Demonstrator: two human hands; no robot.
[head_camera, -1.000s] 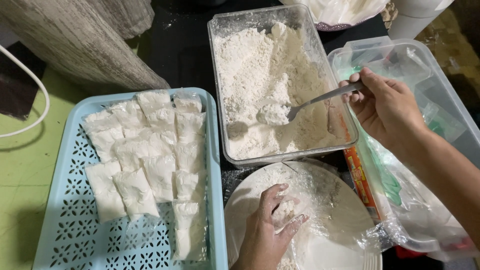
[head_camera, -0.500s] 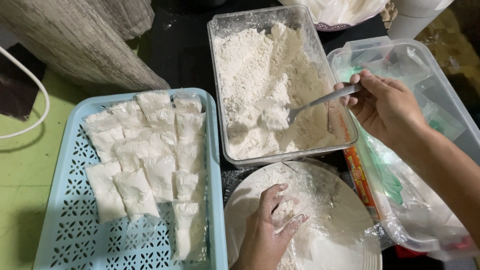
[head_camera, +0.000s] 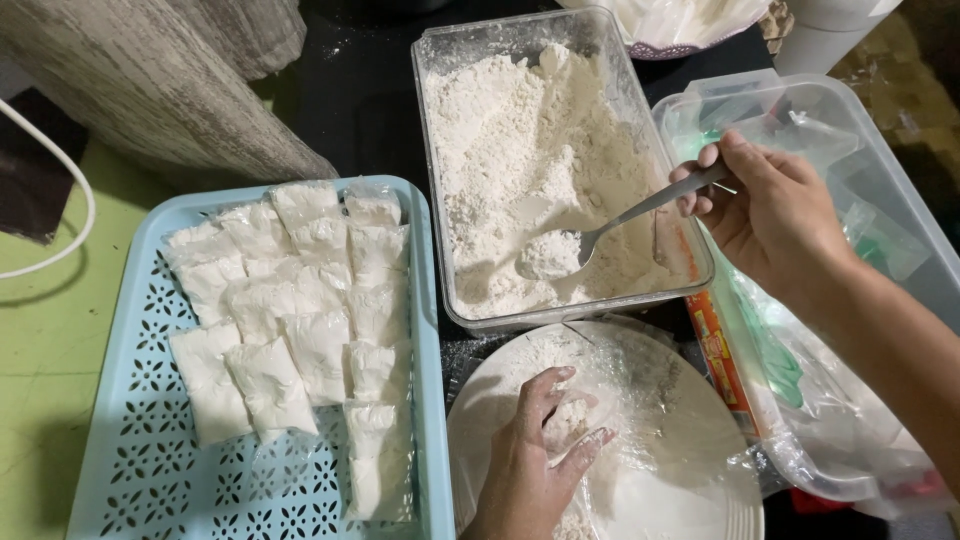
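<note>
We see our two arms bare from the wrists up, with no sleeve edge showing on either forearm. Our left hand (head_camera: 530, 470) wears no glove, ring or watch, and a thin dusting of white powder clings to its fingers (head_camera: 590, 442). Our right hand (head_camera: 775, 215) is likewise ungloved, without ring or wristband, and its short nails look plain and unpainted.

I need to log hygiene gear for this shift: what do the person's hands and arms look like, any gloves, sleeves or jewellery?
Both hands are bare, with no gloves. The left hand shows white powder dusted on its fingers and short nails. The right hand and its forearm are uncovered as far as the frame shows, with no sleeve. No rings, watch or bracelet show on either.
</note>
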